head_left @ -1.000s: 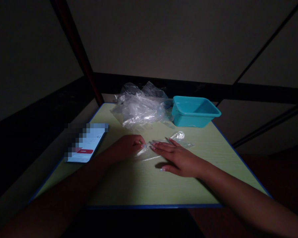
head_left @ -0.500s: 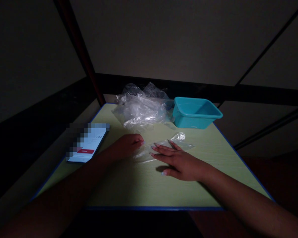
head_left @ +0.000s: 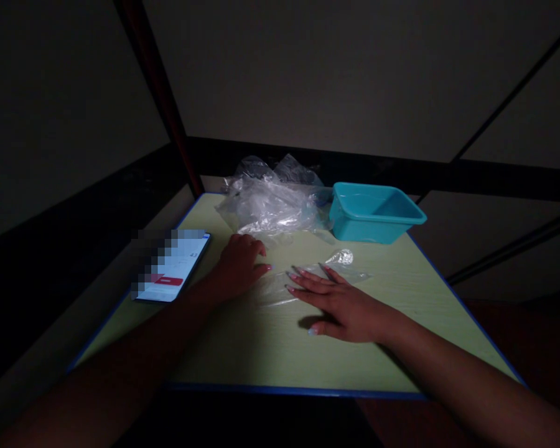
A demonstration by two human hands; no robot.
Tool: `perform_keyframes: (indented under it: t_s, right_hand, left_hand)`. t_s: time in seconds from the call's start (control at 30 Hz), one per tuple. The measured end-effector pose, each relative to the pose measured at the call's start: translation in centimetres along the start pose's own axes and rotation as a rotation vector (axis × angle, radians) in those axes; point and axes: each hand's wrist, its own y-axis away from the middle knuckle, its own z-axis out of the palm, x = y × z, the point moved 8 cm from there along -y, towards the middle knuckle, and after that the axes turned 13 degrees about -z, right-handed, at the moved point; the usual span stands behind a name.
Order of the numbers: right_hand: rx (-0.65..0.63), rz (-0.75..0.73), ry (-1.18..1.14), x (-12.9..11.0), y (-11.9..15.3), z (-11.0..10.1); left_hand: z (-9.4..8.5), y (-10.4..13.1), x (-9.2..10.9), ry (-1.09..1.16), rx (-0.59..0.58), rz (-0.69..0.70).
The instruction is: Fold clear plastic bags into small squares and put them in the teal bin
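A clear plastic bag (head_left: 276, 292) lies flat on the pale green table (head_left: 280, 354), with a shiny crumpled end (head_left: 343, 257) at its upper right. My right hand (head_left: 333, 302) rests on the bag, palm down, fingers spread. Just beyond the bag's left end is my left hand (head_left: 243, 264), its thumb apart from the curled fingers and nothing seen between them. Part of the bag is hidden beneath my right hand.
A heap of crumpled clear plastic (head_left: 273, 205) sits at the back of the table. Beside it, at the back right, stands a turquoise bin (head_left: 368, 229). A phone (head_left: 168, 270) with a lit screen lies at the left edge. Walls rise behind and to the left.
My left hand has opened at the bag's left end, its fingers lifting away from the thumb. My right hand stays spread on the bag. The whole view has shifted slightly.
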Motion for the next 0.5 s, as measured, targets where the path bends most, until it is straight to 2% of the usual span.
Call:
perform_keyframes:
  t_s: [0.1,0.27,0.5]
  right_hand:
    - [-0.007,0.038,0.018,0.4,0.0,0.2]
    - [0.015,0.076,0.059,1.0,0.0,0.2]
    - [-0.015,0.068,0.050,0.7,0.2,0.2]
  left_hand:
    - [0.3,0.4,-0.2,-0.053,0.006,-0.036]
    - [1.3,0.8,-0.2,-0.097,-0.088,-0.102]
    - [1.9,1.1,0.3,-0.128,-0.224,-0.094]
